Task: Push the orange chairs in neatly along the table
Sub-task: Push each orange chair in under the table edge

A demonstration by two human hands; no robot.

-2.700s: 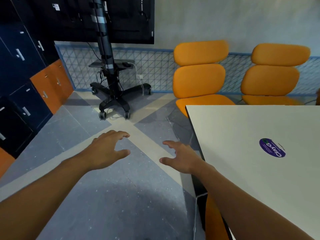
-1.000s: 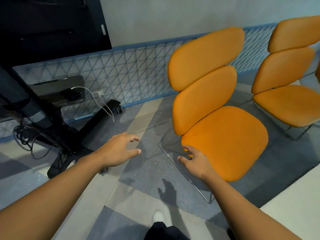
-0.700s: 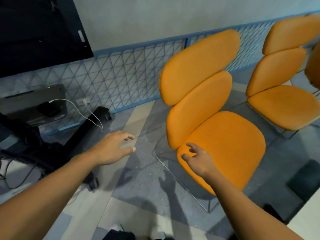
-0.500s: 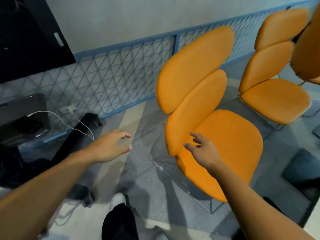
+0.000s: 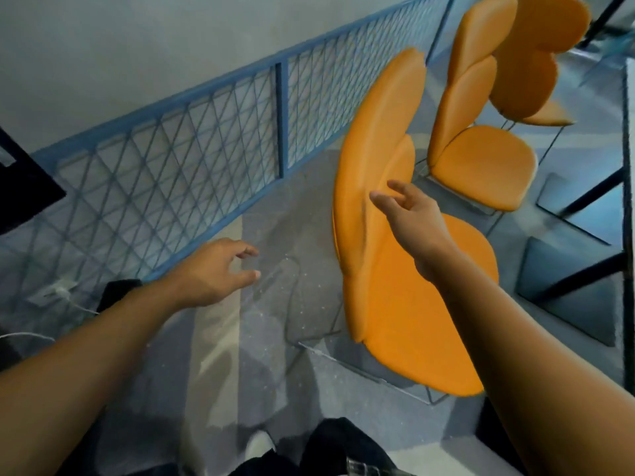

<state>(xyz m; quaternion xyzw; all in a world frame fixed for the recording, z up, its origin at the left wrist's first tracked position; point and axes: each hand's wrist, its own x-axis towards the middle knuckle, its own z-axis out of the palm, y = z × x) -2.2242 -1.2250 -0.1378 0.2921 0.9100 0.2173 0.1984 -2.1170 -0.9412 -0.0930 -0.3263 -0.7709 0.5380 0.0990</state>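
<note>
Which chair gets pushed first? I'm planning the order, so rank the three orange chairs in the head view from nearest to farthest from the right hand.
1. Front chair: directly below the right hand, with its backrest beside the hand.
2. Middle chair: beyond the first, up and to the right.
3. Far chair: behind the middle one, near the top right corner.

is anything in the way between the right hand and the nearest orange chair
Nothing visible. The right hand is open, right by the backrest of the nearest orange chair; whether it touches is unclear. The left hand is open over the floor, beside the chair.
</note>
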